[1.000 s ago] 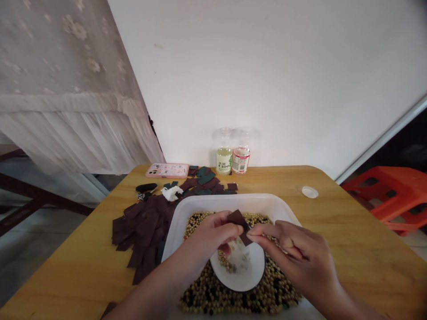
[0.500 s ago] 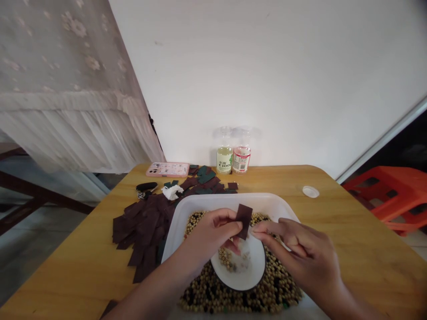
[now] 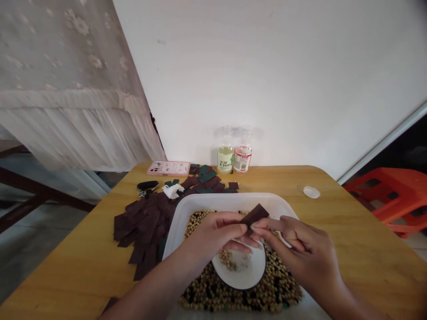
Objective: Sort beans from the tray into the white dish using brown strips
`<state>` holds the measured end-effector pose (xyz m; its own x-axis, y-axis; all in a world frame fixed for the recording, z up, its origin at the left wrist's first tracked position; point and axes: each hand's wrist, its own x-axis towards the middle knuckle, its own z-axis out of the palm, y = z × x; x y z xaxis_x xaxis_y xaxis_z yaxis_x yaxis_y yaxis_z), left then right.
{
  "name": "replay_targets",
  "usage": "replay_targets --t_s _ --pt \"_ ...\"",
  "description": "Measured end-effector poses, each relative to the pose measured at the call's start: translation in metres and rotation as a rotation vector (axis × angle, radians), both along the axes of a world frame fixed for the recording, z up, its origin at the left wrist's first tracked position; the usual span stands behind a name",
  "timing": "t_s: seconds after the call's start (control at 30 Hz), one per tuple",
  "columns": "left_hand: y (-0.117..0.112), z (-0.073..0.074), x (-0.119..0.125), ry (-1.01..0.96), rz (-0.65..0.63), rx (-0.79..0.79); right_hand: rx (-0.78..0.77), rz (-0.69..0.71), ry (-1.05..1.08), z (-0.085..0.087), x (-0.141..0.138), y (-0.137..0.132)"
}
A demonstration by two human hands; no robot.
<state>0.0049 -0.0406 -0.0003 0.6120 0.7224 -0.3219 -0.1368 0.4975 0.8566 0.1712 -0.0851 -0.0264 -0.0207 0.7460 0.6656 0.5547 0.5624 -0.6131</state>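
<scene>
My left hand (image 3: 227,229) pinches a dark brown rectangular piece (image 3: 256,214), flat and thin like cloth or leather, which tilts up to the right. My right hand (image 3: 296,242) is closed, thumb and forefinger pressed together at the piece's lower right edge; whatever lies between those fingertips is too small to make out. Below both hands sits a white bowl (image 3: 240,278) with a dark rim, holding some pale beads (image 3: 226,258) and small clear bits. Around it, tan and black beads (image 3: 276,284) fill a white tray (image 3: 182,206).
Left of the tray lies a heap of brown pieces (image 3: 147,222), with green ones behind. A pink-cased phone (image 3: 169,168), black key fob (image 3: 147,185), crumpled tissue (image 3: 173,191), two bottles (image 3: 225,160) and a white lid (image 3: 311,192) rest on the wooden table (image 3: 360,240). An orange stool (image 3: 393,195) stands right.
The brown piece has turned from nearly upright to slanting right. My left hand has moved slightly right, and the fingertips of my right hand now meet the piece's edge.
</scene>
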Motion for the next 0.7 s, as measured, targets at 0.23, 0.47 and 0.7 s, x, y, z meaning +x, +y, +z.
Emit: replay_targets --t_s 0.23,0.47,0.7 --pt "-0.0008 -0.0001 -0.0019 0.024 -0.043 -0.023 -0.002 -0.010 -0.066 0.0044 -0.0016 0.0035" --pt "0.0013 -0.0005 0.0003 0.033 -0.004 -0.055 0.011 0.055 -0.104 0.0048 0.0003 0.0034" --pt "0.0004 -0.0001 -0.0008 0.103 -0.019 -0.041 0.000 0.066 -0.131 0.0049 0.0017 0.0049"
